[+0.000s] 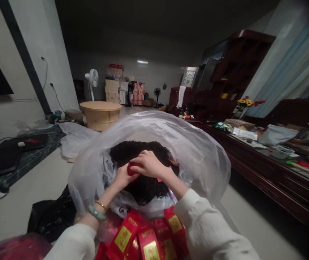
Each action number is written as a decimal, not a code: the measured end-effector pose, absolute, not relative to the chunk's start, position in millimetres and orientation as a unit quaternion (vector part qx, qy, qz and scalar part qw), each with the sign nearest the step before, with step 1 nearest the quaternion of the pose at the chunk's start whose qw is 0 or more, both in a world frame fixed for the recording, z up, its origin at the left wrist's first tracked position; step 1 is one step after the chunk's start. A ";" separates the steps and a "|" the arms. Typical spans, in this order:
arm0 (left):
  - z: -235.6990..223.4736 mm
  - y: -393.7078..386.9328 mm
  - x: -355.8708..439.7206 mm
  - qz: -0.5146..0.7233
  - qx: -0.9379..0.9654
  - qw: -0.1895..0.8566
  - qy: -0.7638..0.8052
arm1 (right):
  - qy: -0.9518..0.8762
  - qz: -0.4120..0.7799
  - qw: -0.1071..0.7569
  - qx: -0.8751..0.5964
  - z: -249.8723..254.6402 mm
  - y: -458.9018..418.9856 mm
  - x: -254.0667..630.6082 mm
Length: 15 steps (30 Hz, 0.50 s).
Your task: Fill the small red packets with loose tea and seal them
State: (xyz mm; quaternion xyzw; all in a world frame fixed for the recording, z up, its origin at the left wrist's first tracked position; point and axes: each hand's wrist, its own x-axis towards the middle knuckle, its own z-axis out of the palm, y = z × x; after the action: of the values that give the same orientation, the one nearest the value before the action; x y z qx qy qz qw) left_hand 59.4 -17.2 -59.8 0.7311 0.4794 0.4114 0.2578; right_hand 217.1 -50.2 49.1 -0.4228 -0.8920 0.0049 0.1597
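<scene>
Gripping a red packet (131, 168) in closely curled left hand (122, 176) and right hand (149, 164), mid-frame; could drop it onto the black shredded heap (149, 188) below by loosening fingers.

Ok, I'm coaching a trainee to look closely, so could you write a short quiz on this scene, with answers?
1. True or false: the left hand and the right hand both touch the same red item.
2. What lies inside the translucent bag? A) white rice B) dark stringy material C) oranges
3. Fill in the colour: next to the gold-coloured bracelet is a ____ bangle.

Key: 1 true; 2 B; 3 green.
</scene>
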 end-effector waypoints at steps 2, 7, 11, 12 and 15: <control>-60.3 -18.3 60.3 0.409 0.735 0.259 0.475 | -0.893 0.020 0.134 -0.429 47.6 -50.8 214.7; -60.1 -19.9 61.8 0.396 0.738 0.260 0.480 | -0.886 0.026 0.115 -0.448 41.1 -47.3 208.5; -60.0 -18.6 62.3 0.394 0.732 0.273 0.483 | -0.869 0.054 0.130 -0.475 41.0 -45.2 205.3; -60.6 -17.6 62.0 0.395 0.729 0.279 0.484 | -0.866 0.080 0.143 -0.473 42.1 -44.5 206.0; -63.8 -14.0 60.2 0.400 0.717 0.307 0.481 | -0.836 0.171 0.205 -0.480 46.0 -41.1 212.1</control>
State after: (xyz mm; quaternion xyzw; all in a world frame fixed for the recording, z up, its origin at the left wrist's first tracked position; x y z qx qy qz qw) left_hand 60.2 -14.0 -63.8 0.7174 0.4809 0.4000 0.3066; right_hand 212.1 -41.1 46.0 -0.4799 -0.8356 0.1712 0.2054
